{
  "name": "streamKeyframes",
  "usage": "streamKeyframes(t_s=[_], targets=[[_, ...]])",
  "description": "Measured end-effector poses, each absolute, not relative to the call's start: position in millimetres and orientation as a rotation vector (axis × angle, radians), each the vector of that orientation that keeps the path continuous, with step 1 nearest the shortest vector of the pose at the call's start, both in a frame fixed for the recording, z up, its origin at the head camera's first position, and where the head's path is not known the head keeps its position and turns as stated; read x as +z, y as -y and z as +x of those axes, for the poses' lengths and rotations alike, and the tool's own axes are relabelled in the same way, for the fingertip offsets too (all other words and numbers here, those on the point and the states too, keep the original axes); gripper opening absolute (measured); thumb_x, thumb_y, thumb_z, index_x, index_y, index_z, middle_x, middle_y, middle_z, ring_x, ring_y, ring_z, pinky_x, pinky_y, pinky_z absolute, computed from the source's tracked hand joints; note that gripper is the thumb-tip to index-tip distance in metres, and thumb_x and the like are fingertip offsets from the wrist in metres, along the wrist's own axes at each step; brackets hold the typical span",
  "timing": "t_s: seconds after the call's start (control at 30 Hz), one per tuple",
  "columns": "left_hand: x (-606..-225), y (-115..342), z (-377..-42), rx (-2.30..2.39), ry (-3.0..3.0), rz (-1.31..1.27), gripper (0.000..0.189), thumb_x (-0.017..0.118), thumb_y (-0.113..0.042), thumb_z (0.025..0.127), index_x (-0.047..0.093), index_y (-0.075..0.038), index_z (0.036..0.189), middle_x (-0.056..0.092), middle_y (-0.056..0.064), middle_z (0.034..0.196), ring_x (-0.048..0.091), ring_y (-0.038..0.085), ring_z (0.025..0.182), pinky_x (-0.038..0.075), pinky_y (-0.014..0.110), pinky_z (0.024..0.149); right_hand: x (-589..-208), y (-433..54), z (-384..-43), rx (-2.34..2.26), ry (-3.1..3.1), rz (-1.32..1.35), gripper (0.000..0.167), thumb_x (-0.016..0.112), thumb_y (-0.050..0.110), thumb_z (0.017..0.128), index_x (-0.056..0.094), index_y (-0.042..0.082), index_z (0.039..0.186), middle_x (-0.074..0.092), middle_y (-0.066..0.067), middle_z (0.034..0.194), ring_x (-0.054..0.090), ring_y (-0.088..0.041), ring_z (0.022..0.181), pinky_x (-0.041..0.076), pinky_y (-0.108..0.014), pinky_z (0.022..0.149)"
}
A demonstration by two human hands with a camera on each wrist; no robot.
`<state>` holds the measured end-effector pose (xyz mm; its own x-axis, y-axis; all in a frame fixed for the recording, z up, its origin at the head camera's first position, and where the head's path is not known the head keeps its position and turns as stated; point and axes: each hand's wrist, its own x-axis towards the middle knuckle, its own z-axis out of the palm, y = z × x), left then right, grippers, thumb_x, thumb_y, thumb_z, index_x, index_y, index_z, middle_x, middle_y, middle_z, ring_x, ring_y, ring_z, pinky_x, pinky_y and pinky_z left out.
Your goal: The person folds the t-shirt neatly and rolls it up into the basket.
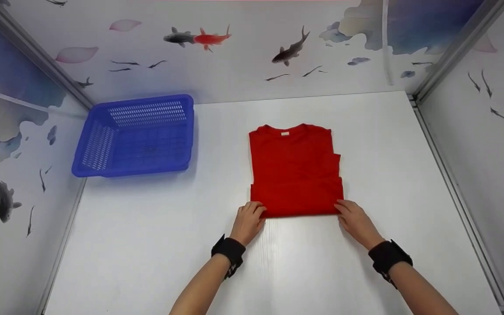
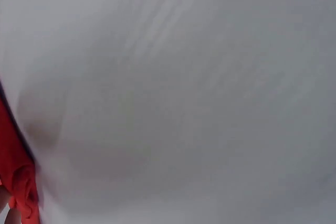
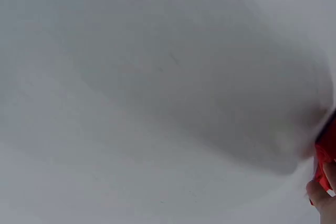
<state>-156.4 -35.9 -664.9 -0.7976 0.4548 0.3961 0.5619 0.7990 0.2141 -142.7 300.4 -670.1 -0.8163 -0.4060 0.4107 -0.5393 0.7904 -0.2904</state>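
Note:
A red short-sleeved shirt lies folded on the white table, its neckline with a small pale label at the far end. Its near part is folded up into a flat band across the front. My left hand pinches the band's near left corner, and my right hand grips the near right corner. In the left wrist view, the shirt's edge is bunched beside the fingertips at the lower left. Thumb and finger hold the red cloth at the right edge of the right wrist view.
A blue plastic basket with slotted sides stands at the back left of the white table. Printed panels with fish enclose the table at the back and both sides. A black band is on each wrist.

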Motion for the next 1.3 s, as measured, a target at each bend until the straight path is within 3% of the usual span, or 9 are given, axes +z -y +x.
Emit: streamKeyframes(t_s=[0.27,0.53,0.83,1.0,1.3], targets=[[-671.8,37.8,-170.2,-0.277,2.692,-0.828,0.024,0.078,-0.011,0.080,0.066,-0.011,0.100,0.063,0.002,0.104,0.059,0.018,0.100,0.048,0.030,0.076,-674.7,-295.3,-155.0,0.426,2.669,0.705,0.033,0.077,-0.015,0.070,0.066,-0.014,0.100,0.063,-0.024,0.098,0.062,-0.037,0.092,0.054,-0.044,0.081],[-663.0,42.4,-175.9,-0.363,2.680,-0.900,0.013,0.075,-0.004,0.081,0.066,-0.008,0.088,0.062,0.003,0.088,0.062,0.019,0.085,0.048,0.027,0.072,-665.0,-293.0,-155.5,0.397,2.678,0.739,0.024,0.075,-0.016,0.070,0.066,-0.011,0.091,0.064,-0.020,0.087,0.062,-0.033,0.083,0.055,-0.041,0.074],[-618.3,64.7,-154.7,-0.647,2.888,-1.229,0.009,0.071,-0.005,0.088,0.071,-0.003,0.096,0.071,0.006,0.090,0.066,0.020,0.083,0.046,0.030,0.075,-624.1,-301.8,-119.4,0.616,2.946,0.885,0.013,0.072,-0.008,0.078,0.066,-0.005,0.090,0.064,-0.015,0.086,0.062,-0.032,0.082,0.055,-0.042,0.074],[-590.3,67.8,-170.9,-0.725,2.973,-1.354,0.012,0.067,-0.005,0.091,0.072,0.001,0.099,0.072,0.010,0.094,0.068,0.023,0.088,0.050,0.033,0.080,-597.3,-302.3,-129.6,0.725,3.067,0.890,0.009,0.067,-0.008,0.081,0.065,-0.005,0.090,0.065,-0.014,0.087,0.062,-0.033,0.084,0.054,-0.044,0.077],[-578.0,58.5,-233.6,-1.050,3.118,-0.931,0.018,0.061,-0.001,0.094,0.070,0.008,0.107,0.070,0.019,0.101,0.066,0.030,0.093,0.052,0.041,0.085,-587.2,-299.5,-195.6,1.138,3.016,0.460,0.014,0.056,-0.007,0.090,0.065,-0.013,0.099,0.065,-0.025,0.096,0.058,-0.035,0.084,0.049,-0.047,0.075]])
